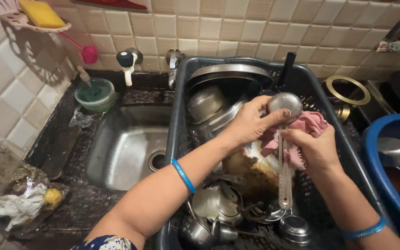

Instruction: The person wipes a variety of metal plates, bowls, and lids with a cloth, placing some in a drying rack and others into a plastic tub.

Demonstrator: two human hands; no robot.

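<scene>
- Currently both hands work over the grey crate (181,92) packed with steel dishes.
- Left hand (248,122) is closed around the ladle (284,139) just under its bowl, thumb pressed on the bowl's rounded back.
- Right hand (313,148) grips the pink cloth (309,125), bunched against the ladle's handle just below the bowl.
- Ladle hangs roughly upright, bowl on top, handle pointing down toward the dishes at the crate's near end.
- Crate holds a pot (207,102), a lid (230,71), a stained pan (255,171) and small cups (218,206); a black handle (287,65) sticks up at the far edge.
- Sink (126,143) sits just left of the crate, tap (127,62) behind it on the tiled wall.
- Green tub (96,95) stands on the dark desk (59,143) left of the tap.
- Yellow sponge (40,13) lies on a pink wall rack (17,18), top left.
- Crumpled wrappers (24,201) lie on the desk's near left corner.
- Blue basin (387,153) to the right holds another steel piece; brass ring (348,90) lies behind it.
- Blue bangles on both wrists.
</scene>
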